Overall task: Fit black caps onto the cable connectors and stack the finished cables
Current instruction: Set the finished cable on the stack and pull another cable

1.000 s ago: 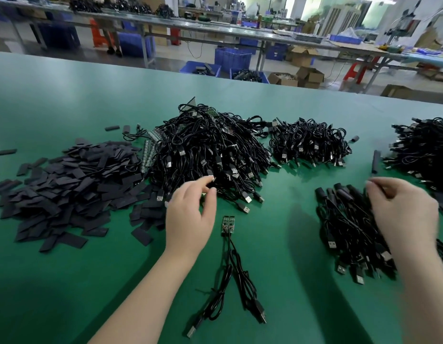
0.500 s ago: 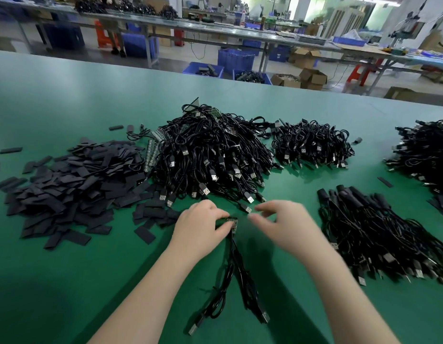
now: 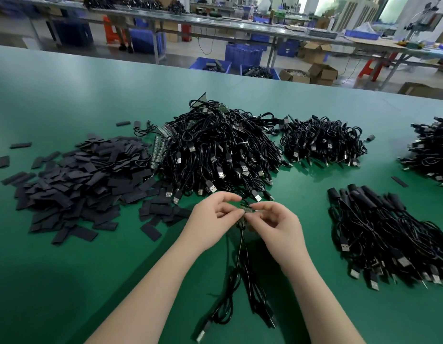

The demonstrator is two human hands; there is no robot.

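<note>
Near the front edge of the green table (image 3: 66, 281), about midway along it, both hands meet over a small green connector board (image 3: 245, 207). The left hand (image 3: 210, 219) pinches the board's left side between thumb and fingertips, and the right hand (image 3: 277, 222) pinches its right side the same way, so the board is lifted off the table between them. Its long axis appears to run roughly from the front edge toward the far edge, though the fingers hide much of it. From the board's near end, thin black cables (image 3: 240, 269) hang down and trail toward the front edge, their long axis running front to back, ending in USB plugs (image 3: 203, 331) that lie on the table and point at the front edge.

Toward the left edge lies a wide heap of flat black caps (image 3: 86, 184). Just beside it, at the table's middle, rises a big pile of uncapped cables (image 3: 220, 155), plugs pointing mostly forward. A smaller cable pile (image 3: 322, 142) sits to its right. Near the right edge, a stack of finished cables (image 3: 389, 234) lies with capped ends toward the far edge and plugs toward the front edge. Another cable pile (image 3: 431, 150) touches the right edge.
</note>
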